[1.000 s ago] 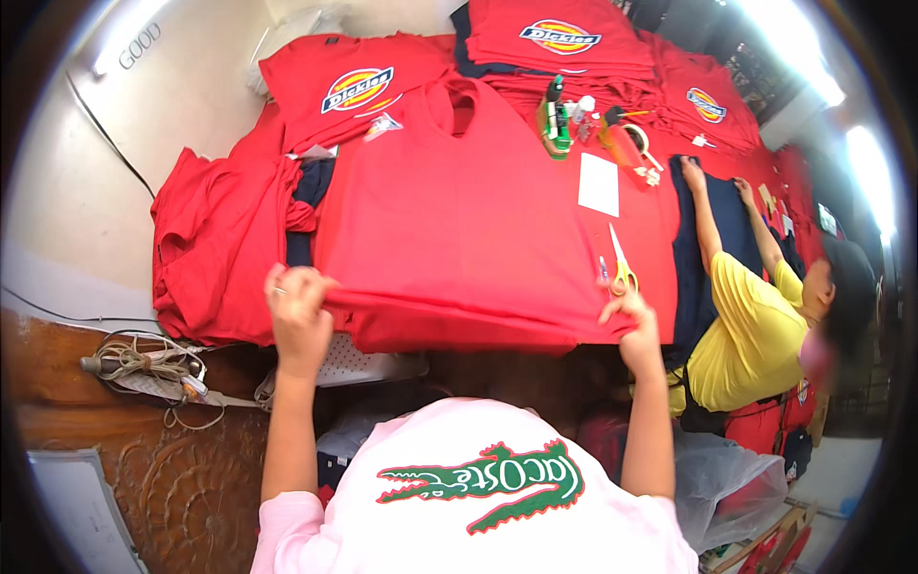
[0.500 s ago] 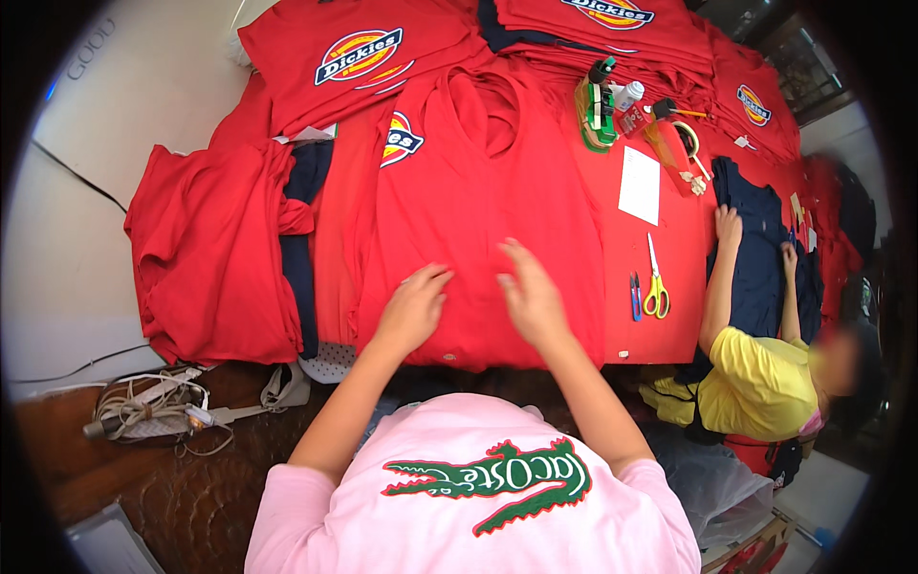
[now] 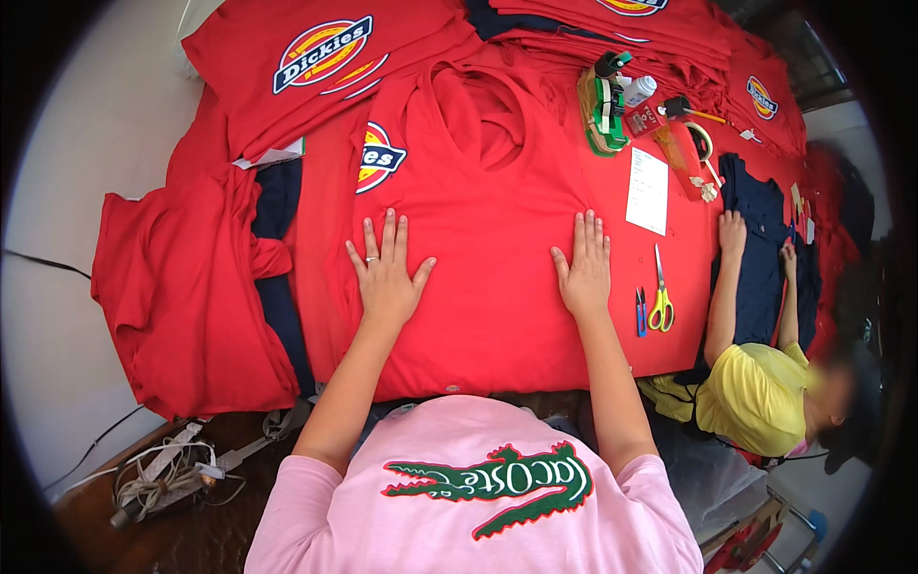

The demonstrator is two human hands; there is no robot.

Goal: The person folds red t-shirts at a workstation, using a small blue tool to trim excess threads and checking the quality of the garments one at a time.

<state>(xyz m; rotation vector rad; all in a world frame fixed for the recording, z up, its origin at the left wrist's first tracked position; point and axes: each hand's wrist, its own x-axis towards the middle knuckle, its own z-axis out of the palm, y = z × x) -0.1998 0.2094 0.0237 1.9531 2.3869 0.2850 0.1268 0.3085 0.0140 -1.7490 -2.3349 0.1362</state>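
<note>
Shirt (image 3: 488, 297), red, lies on the table (image 3: 681, 358) before me, neck away; my left hand (image 3: 388, 279) and right hand (image 3: 586, 277) rest palm-down on it, fingers spread, scissors (image 3: 661, 298) to the right.

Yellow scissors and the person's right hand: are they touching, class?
Apart: the head view shows a plain gap between the right hand and the yellow scissors.

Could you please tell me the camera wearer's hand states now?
Left hand: open, palm-down on the red shirt.
Right hand: open, palm-down on the same shirt.
</note>
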